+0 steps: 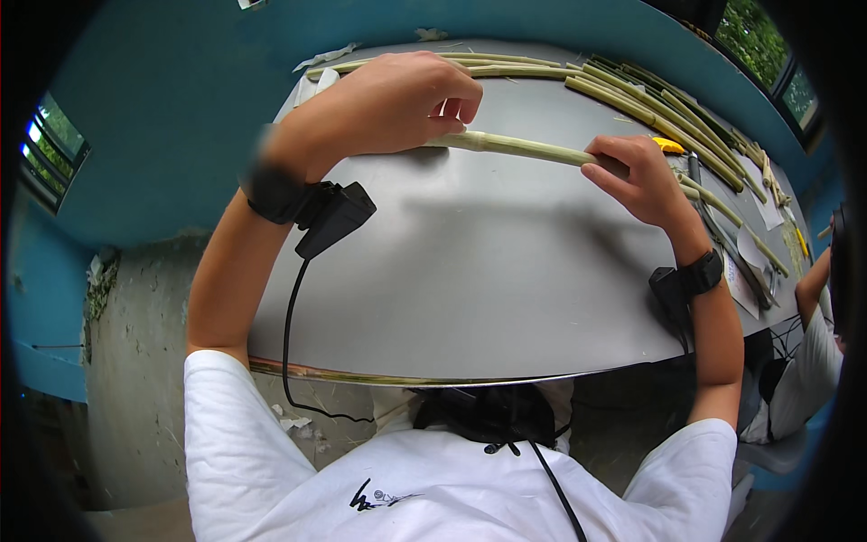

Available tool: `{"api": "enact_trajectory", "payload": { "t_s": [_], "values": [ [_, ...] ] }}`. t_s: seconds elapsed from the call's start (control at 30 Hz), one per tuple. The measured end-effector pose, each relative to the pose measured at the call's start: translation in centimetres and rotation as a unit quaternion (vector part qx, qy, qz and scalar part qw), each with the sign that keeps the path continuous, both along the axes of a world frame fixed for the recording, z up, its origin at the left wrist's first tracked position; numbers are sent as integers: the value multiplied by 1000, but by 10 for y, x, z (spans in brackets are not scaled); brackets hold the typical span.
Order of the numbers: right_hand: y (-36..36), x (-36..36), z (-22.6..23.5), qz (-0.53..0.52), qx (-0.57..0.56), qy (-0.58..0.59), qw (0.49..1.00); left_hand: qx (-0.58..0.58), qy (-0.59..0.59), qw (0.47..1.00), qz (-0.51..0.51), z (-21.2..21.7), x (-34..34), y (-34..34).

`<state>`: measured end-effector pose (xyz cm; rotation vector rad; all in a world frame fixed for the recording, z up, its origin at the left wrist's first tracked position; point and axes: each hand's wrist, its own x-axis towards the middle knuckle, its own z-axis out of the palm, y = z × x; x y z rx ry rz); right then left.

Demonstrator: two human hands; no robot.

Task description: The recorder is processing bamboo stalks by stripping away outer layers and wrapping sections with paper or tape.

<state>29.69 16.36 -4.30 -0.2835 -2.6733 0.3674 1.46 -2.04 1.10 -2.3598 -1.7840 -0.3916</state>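
A pale green bamboo stick (533,148) with a raised joint is held between my hands above the grey table (470,271). Its left end passes under my left hand (397,101), whose curled fingers close on it; the grip is partly hidden behind the hand. My right hand (637,176) wraps the other end with thumb and fingers. Just beyond the right hand lies a yellow-handled tool (668,144), mostly covered. Further bamboo pieces (736,221) rest to the right of that wrist.
Several bamboo lengths (655,116) are piled at the back right, and long thin ones (515,70) run along the far edge. Paper sheets (742,285) lie at the right. A co-worker's arm (813,285) is at the far right. A cable (287,334) hangs from my left wrist.
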Motion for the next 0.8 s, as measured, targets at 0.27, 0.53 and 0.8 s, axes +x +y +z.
{"api": "enact_trajectory", "payload": {
  "t_s": [0.27, 0.53, 0.8],
  "values": [
    [-3, 1, 0, 2, -1, 4, 1000, -9, 30, 999, 3, -3, 1, 0],
    [1, 0, 0, 8, 1, 10, 1000, -6, 26, 1000, -16, -1, -3, 1],
    [5, -6, -10, -7, -56, -4, 998, -14, 40, 999, 18, 6, -12, -5]
  ]
}}
